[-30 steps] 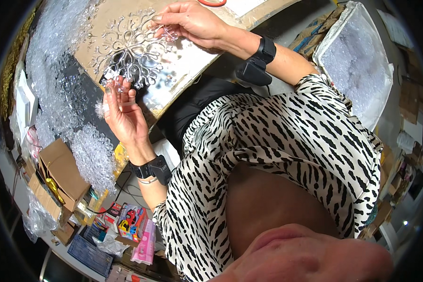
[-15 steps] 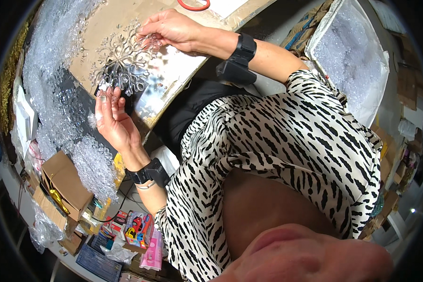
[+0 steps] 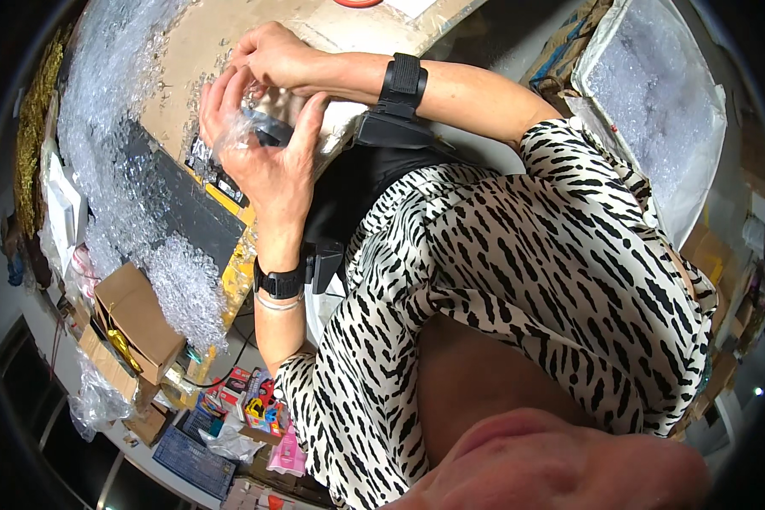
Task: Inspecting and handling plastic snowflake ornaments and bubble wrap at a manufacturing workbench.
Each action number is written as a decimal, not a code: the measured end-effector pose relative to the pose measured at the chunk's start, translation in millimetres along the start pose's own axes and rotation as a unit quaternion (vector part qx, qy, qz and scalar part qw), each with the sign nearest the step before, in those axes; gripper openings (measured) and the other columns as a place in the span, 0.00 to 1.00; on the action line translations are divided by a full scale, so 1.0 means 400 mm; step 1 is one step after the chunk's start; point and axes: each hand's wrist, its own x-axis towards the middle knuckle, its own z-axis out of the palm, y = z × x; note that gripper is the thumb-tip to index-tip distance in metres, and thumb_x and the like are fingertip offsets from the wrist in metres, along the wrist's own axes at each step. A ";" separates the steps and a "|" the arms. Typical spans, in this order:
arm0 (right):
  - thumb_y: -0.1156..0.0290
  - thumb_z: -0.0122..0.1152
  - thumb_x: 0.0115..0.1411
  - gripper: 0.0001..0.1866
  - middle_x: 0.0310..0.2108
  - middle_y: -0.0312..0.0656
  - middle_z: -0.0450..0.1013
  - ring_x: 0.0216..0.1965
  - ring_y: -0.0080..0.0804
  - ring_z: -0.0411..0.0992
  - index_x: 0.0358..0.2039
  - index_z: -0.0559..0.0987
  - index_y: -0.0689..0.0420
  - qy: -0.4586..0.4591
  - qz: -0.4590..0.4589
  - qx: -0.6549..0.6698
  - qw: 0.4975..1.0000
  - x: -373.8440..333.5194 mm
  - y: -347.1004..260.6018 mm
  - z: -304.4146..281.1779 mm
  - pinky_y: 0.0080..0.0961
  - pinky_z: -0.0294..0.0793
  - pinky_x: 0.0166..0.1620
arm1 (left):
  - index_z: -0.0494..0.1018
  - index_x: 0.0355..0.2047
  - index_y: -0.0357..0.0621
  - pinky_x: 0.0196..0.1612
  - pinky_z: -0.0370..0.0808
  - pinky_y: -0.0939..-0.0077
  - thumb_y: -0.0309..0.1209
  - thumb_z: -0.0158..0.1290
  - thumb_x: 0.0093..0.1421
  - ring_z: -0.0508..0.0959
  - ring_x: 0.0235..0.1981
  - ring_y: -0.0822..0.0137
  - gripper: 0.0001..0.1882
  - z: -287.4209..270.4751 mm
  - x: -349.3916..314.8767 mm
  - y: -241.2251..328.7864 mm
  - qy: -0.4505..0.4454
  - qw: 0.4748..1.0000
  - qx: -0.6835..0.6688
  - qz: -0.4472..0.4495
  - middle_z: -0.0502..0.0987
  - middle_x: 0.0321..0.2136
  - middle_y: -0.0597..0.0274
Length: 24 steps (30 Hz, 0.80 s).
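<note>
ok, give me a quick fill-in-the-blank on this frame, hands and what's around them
1. The left hand and right hand both grip a piece of clear ____ film.
2. Each wrist carries a ____ strap-on band.
3. The person's blouse is white with black ____-like stripes.
4. Left of the hands lies a heap of clear ____ wrap.

Missing: plastic; black; zebra; bubble

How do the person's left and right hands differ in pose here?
The left hand stands palm up with fingers spread, its forearm coming from below; the right hand lies knuckles up, fingers curled, its forearm coming from the right. Both wear black wrist straps and meet at a clear plastic-wrapped piece over the cardboard sheet.
</note>
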 end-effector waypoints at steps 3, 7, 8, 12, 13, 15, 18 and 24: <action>0.80 0.53 0.52 0.04 0.22 0.42 0.72 0.22 0.25 0.70 0.28 0.77 0.65 -0.010 -0.023 -0.008 1.000 0.005 0.026 0.002 0.19 0.68 0.22 | 0.67 0.46 0.38 0.53 0.63 0.67 0.34 0.65 0.44 0.67 0.50 0.56 0.30 0.021 0.002 -0.003 -0.018 1.000 -0.001 0.002 0.67 0.48 0.51; 0.85 0.54 0.48 0.07 0.23 0.45 0.74 0.23 0.30 0.73 0.28 0.77 0.65 -0.011 -0.067 -0.050 0.996 0.001 0.041 0.002 0.24 0.72 0.24 | 0.67 0.45 0.36 0.50 0.65 0.65 0.35 0.66 0.41 0.67 0.49 0.55 0.32 0.039 -0.001 -0.008 -0.021 1.000 -0.011 -0.008 0.67 0.47 0.50; 0.86 0.55 0.46 0.08 0.23 0.46 0.75 0.23 0.32 0.74 0.29 0.78 0.65 -0.007 -0.084 -0.070 0.994 0.003 0.046 0.002 0.26 0.74 0.23 | 0.67 0.45 0.34 0.52 0.62 0.62 0.36 0.67 0.39 0.66 0.49 0.53 0.34 0.043 -0.001 -0.011 -0.019 0.999 -0.021 -0.018 0.66 0.47 0.48; 0.86 0.54 0.46 0.08 0.23 0.46 0.74 0.23 0.31 0.74 0.28 0.77 0.66 0.006 -0.090 -0.041 0.995 0.024 0.083 0.007 0.26 0.74 0.24 | 0.68 0.44 0.34 0.51 0.63 0.62 0.35 0.67 0.38 0.66 0.49 0.53 0.34 0.051 -0.001 -0.006 -0.022 1.000 -0.006 -0.019 0.67 0.46 0.47; 0.86 0.54 0.46 0.08 0.22 0.46 0.74 0.23 0.31 0.73 0.28 0.77 0.66 -0.006 -0.062 0.003 0.998 0.028 0.088 0.005 0.26 0.74 0.23 | 0.68 0.44 0.33 0.51 0.64 0.62 0.35 0.68 0.38 0.67 0.48 0.53 0.33 0.054 -0.001 -0.005 -0.017 1.000 -0.007 -0.020 0.67 0.46 0.47; 0.86 0.54 0.46 0.08 0.22 0.46 0.73 0.23 0.31 0.73 0.28 0.77 0.66 -0.019 -0.035 0.049 0.998 0.026 0.083 0.006 0.26 0.73 0.23 | 0.69 0.43 0.33 0.50 0.64 0.62 0.35 0.68 0.38 0.67 0.48 0.53 0.33 0.054 0.000 0.000 -0.011 1.000 -0.005 -0.022 0.67 0.45 0.46; 0.80 0.52 0.53 0.06 0.25 0.43 0.73 0.27 0.26 0.71 0.28 0.77 0.66 -0.043 -0.032 0.016 0.998 0.020 0.081 0.002 0.22 0.71 0.29 | 0.69 0.43 0.33 0.50 0.65 0.63 0.34 0.67 0.38 0.67 0.48 0.53 0.32 0.056 0.001 0.002 -0.004 0.999 -0.019 -0.036 0.68 0.45 0.46; 0.82 0.55 0.50 0.06 0.26 0.42 0.73 0.28 0.25 0.70 0.30 0.77 0.65 -0.041 -0.031 -0.026 0.998 -0.001 0.050 -0.009 0.22 0.71 0.30 | 0.69 0.42 0.33 0.49 0.66 0.64 0.30 0.64 0.41 0.69 0.46 0.53 0.27 0.057 0.004 -0.007 -0.011 0.999 -0.027 -0.035 0.69 0.43 0.47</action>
